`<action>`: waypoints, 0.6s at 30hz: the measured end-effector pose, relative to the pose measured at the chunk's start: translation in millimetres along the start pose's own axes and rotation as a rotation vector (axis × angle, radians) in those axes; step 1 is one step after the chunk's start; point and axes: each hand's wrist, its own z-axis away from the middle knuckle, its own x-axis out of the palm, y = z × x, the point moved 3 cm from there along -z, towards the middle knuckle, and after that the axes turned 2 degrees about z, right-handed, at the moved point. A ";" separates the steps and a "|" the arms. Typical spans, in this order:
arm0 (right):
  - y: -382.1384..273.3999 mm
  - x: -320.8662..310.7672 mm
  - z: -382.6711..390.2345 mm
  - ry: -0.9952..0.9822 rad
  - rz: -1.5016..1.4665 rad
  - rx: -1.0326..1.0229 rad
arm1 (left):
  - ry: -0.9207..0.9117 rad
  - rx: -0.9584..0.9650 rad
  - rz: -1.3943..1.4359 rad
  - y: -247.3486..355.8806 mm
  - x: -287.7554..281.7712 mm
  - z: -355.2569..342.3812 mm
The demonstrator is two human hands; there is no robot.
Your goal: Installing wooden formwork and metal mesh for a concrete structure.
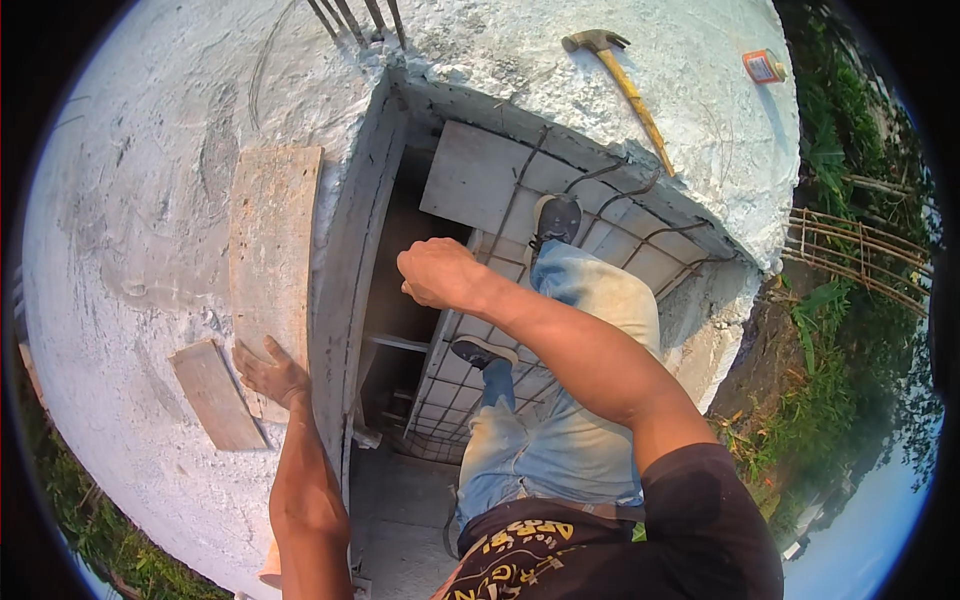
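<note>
My left hand (272,372) lies with fingers spread on the lower end of a long plywood board (276,230), which rests on the concrete slab (160,250) along the left edge of the opening. A shorter board (218,396) sits just beside those fingers. Out over the opening, my right hand (440,273) is closed in a fist; whatever it may hold is hidden. Beyond the far edge a claw hammer (630,95) with a yellow handle lies on the concrete, its handle end near the lip.
My shoes (557,218) stand on boards crossed by a rebar grid (450,385) inside the opening. A dark gap (400,260) runs along its left side. Rebar stubs (365,22) rise at the top. A small orange-and-white container (764,67) stands far right, near plants and bamboo poles (860,250).
</note>
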 end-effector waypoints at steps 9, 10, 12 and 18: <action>-1.0 0.0 1.5 -0.046 -0.018 0.018 | -0.010 -0.020 -0.031 -2.2 0.4 -2.7; -1.5 0.1 1.0 -0.051 -0.017 0.021 | -0.006 -0.019 -0.034 -4.4 1.3 -2.7; -1.7 1.6 0.0 -0.051 -0.021 0.022 | -0.002 -0.016 -0.039 -6.3 1.7 -3.4; -4.5 3.7 -0.5 -0.008 -0.013 -0.003 | 0.003 -0.021 -0.036 -3.9 -2.9 -3.3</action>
